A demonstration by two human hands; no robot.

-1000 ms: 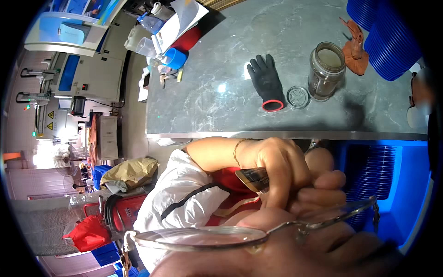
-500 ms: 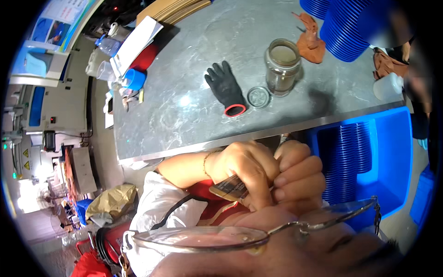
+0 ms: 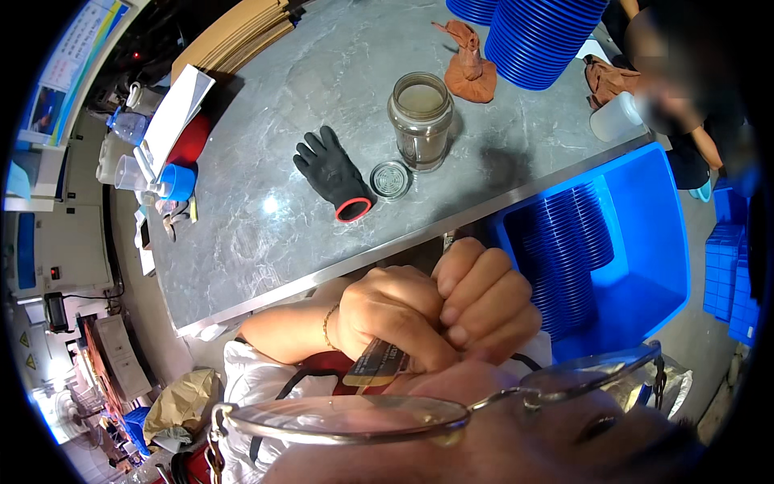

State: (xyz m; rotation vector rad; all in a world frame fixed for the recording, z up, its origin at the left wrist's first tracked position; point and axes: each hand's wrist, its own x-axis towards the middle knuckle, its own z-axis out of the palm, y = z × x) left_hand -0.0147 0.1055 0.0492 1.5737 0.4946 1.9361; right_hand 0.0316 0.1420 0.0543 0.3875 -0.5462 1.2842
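My left hand [image 3: 395,310], with a thin bracelet at the wrist, is closed around a small flat packet [image 3: 377,365] that has a dark printed face and a tan edge. Pressed up against it, my right hand [image 3: 489,300] has its fingers curled in. Whatever lies between the two hands is hidden by the fingers. Both hands are held close to my body, on the near side of the table edge. On the grey table [image 3: 250,242] beyond stand a glass jar [image 3: 421,129] with an uncovered mouth, its round lid [image 3: 390,180] and a black glove [image 3: 330,171] with a red cuff.
A blue bin [image 3: 645,266] holding stacked blue ribbed items [image 3: 564,258] is at the right. More blue stacks [image 3: 544,40], a brown cloth [image 3: 470,73] and a white container [image 3: 617,117] sit at the far side. A blue cup [image 3: 178,182] is left. Another person is far right.
The view has shifted, so the table and bin appear turned and further left. Both hands stay together, with the packet still in my left hand.
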